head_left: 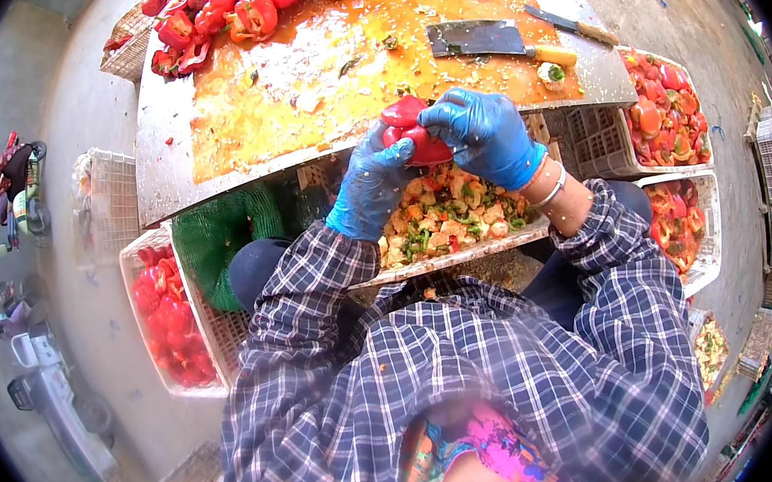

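Over the near edge of the table, my blue-gloved left hand is closed around a red bell pepper, thumb along its near side. My right hand, also in a blue glove, has its fingers pinched together against the pepper's right side. Whether a small tool sits in those fingers is hidden. Below both hands, between my knees, stands a container of pepper cores and green stem scraps. A cleaver with a yellow handle lies on the orange tabletop, beside a narrow knife.
Red peppers are heaped at the table's far left. White crates of peppers flank me, one at left and two at right. A green mesh sack hangs by my left knee. Toy vehicles stand on the floor, far left.
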`<action>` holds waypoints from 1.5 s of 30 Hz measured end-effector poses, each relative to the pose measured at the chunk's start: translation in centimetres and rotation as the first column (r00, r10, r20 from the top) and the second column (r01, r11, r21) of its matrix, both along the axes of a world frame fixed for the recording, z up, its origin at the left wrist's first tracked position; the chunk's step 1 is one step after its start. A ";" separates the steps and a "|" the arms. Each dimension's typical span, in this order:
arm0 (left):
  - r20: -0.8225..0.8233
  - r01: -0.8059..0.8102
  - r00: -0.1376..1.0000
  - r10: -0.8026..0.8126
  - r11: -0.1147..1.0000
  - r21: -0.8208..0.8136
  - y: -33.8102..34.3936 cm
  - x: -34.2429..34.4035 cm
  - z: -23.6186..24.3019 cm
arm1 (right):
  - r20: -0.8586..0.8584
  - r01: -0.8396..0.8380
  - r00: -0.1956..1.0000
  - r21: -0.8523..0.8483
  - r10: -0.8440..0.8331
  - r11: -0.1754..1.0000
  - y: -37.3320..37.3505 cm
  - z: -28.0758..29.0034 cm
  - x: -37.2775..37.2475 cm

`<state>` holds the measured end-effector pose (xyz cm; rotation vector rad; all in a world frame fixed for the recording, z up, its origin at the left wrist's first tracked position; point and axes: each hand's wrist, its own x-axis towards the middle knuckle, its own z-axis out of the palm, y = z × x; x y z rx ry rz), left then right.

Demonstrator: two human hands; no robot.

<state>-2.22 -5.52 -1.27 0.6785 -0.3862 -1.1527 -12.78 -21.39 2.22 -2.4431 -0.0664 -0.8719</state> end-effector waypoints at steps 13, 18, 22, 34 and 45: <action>-0.017 0.000 1.000 -0.003 0.986 -0.165 0.5 0.9 0.7 | -0.253 0.030 0.827 0.912 0.502 0.410 -1.2 0.5 -0.4; 0.242 -0.206 0.957 0.161 0.963 0.174 0.2 0.8 -0.7 | -0.284 0.071 0.955 0.501 0.086 0.862 0.4 -0.7 0.0; -0.205 -0.010 0.979 -0.018 0.991 -0.132 -0.9 -0.3 -1.3 | -0.213 0.119 0.974 0.165 -0.082 0.979 1.9 -0.8 0.5; -0.199 -0.104 0.973 0.117 0.992 0.078 -1.5 -0.6 -2.1 | -0.384 0.059 0.869 0.705 0.311 0.706 2.6 -3.4 0.9; -0.152 -0.325 0.926 0.345 0.935 0.139 -3.6 -1.2 -2.7 | -0.183 0.159 0.982 0.927 0.039 0.339 4.1 -3.7 1.5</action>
